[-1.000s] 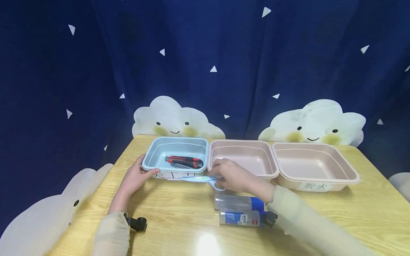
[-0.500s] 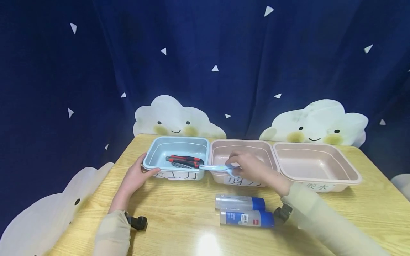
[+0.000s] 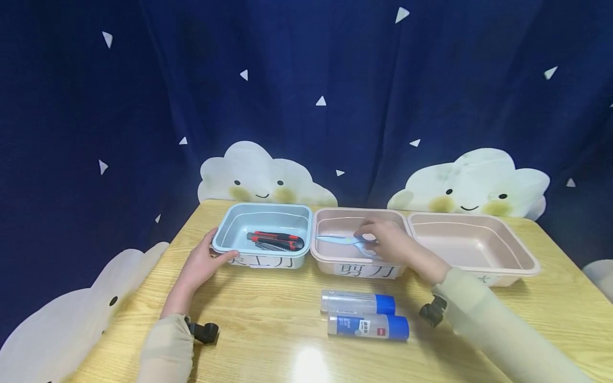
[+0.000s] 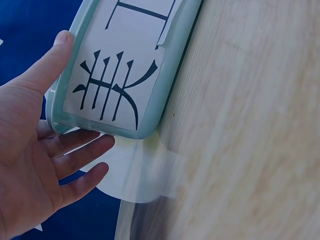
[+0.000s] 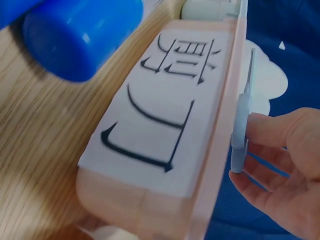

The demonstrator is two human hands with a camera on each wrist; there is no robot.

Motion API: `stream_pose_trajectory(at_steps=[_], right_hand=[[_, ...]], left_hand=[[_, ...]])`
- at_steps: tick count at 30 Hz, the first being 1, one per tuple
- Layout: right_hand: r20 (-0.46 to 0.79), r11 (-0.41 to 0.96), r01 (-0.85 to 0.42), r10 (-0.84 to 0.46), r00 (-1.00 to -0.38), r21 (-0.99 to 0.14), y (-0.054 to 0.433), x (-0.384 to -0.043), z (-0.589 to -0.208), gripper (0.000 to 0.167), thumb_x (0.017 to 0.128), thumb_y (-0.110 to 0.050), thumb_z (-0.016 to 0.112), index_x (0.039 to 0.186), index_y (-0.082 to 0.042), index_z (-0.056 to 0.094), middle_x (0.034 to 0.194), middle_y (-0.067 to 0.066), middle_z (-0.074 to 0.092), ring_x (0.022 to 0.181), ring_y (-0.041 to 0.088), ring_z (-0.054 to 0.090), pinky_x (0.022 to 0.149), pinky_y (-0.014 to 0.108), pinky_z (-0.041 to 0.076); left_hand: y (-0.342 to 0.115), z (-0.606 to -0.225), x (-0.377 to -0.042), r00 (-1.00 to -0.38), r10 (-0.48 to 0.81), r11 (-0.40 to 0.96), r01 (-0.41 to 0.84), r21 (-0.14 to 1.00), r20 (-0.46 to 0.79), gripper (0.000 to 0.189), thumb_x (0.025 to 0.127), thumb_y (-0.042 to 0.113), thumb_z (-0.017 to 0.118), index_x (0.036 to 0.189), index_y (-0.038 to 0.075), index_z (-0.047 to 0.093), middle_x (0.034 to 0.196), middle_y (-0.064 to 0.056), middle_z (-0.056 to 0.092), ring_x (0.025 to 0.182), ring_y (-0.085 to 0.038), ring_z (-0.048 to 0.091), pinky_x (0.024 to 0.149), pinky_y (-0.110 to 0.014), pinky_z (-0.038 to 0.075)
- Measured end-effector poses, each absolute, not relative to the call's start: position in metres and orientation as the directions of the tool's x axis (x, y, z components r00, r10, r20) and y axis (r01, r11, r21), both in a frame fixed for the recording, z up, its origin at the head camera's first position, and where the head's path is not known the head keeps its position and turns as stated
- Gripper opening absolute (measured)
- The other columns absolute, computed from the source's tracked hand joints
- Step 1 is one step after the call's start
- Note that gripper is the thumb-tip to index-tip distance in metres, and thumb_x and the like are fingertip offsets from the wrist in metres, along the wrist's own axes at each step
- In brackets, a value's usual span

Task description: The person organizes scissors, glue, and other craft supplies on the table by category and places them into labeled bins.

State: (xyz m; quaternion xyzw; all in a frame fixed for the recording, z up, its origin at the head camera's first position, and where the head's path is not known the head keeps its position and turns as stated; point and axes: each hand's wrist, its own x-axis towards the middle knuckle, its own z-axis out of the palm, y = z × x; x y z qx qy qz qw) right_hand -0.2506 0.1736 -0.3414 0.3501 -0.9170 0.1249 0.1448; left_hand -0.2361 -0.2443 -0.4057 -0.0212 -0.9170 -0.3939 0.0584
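Note:
My right hand pinches light-blue scissors by the handle end over the middle pink plastic bin, blades pointing left. In the right wrist view, thumb and fingertips meet on the scissors' handle, just past the bin's rim. With its thumb on the front rim and fingers along the left side, my left hand holds the corner of the light-blue plastic bin. Red-and-black utility knives lie inside that bin. The left wrist view shows the thumb and fingers at the labelled bin's end.
Two clear glue bottles with blue caps lie on the wooden table in front of the bins. Another pink bin stands at the right of the row. A dark-blue curtain with cloud prints hangs behind the table.
My right hand has carried the scissors up and to the right, from in front of the bins to over the middle pink bin. The left hand has stayed at the light-blue bin.

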Motion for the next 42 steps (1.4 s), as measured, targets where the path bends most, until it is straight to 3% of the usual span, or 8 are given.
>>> stream_pose_trajectory(at_steps=[6, 9, 15, 23, 42], right_hand=[[0.432, 0.701, -0.711, -0.625, -0.65, -0.055, 0.186, -0.268, -0.352, 0.025, 0.061, 0.0, 0.076, 0.084, -0.008, 0.069, 0.082, 0.004, 0.064, 0.082, 0.025, 0.06, 0.074, 0.039, 0.045], [0.43, 0.702, -0.71, -0.627, -0.65, -0.049, 0.189, -0.274, -0.357, 0.025, 0.059, -0.002, 0.076, 0.082, -0.009, 0.069, 0.079, 0.003, 0.062, 0.079, 0.025, 0.059, 0.072, 0.039, 0.045], [0.355, 0.748, -0.658, -0.593, -0.723, -0.09, 0.192, -0.282, -0.368, 0.022, 0.06, -0.006, 0.076, 0.081, -0.008, 0.069, 0.081, 0.005, 0.064, 0.082, 0.026, 0.058, 0.075, 0.041, 0.044], [0.235, 0.792, -0.566, -0.519, -0.822, -0.227, 0.191, -0.287, -0.378, 0.024, 0.065, -0.007, 0.076, 0.088, -0.005, 0.068, 0.089, 0.009, 0.068, 0.09, 0.03, 0.061, 0.083, 0.043, 0.046], [0.055, 0.865, -0.403, -0.406, -0.912, -0.3, 0.184, -0.302, -0.392, 0.029, 0.067, -0.009, 0.076, 0.095, -0.006, 0.068, 0.094, 0.008, 0.068, 0.093, 0.027, 0.062, 0.085, 0.041, 0.047]], left_hand=[[-0.244, -0.404, -0.235, -0.992, -0.004, 0.677, 0.089, 0.731, 0.125, 0.093, 0.075, 0.051, 0.067, 0.144, 0.008, 0.022, 0.137, -0.021, 0.04, 0.119, -0.035, 0.044, 0.098, -0.051, 0.033], [-0.243, -0.403, -0.235, -0.992, -0.003, 0.676, 0.091, 0.731, 0.126, 0.092, 0.076, 0.049, 0.067, 0.144, 0.007, 0.022, 0.137, -0.021, 0.04, 0.118, -0.035, 0.044, 0.098, -0.051, 0.033], [-0.244, -0.405, -0.235, -0.991, -0.004, 0.68, 0.095, 0.727, 0.133, 0.092, 0.075, 0.05, 0.067, 0.143, 0.007, 0.022, 0.134, -0.021, 0.043, 0.114, -0.034, 0.047, 0.095, -0.05, 0.035], [-0.244, -0.405, -0.234, -0.992, 0.001, 0.672, 0.091, 0.735, 0.123, 0.093, 0.076, 0.05, 0.067, 0.144, 0.007, 0.021, 0.135, -0.021, 0.042, 0.113, -0.035, 0.048, 0.094, -0.05, 0.036], [-0.246, -0.41, -0.238, -0.99, -0.008, 0.688, 0.095, 0.719, 0.139, 0.092, 0.075, 0.052, 0.067, 0.144, 0.009, 0.022, 0.134, -0.02, 0.043, 0.11, -0.034, 0.051, 0.093, -0.05, 0.037]])
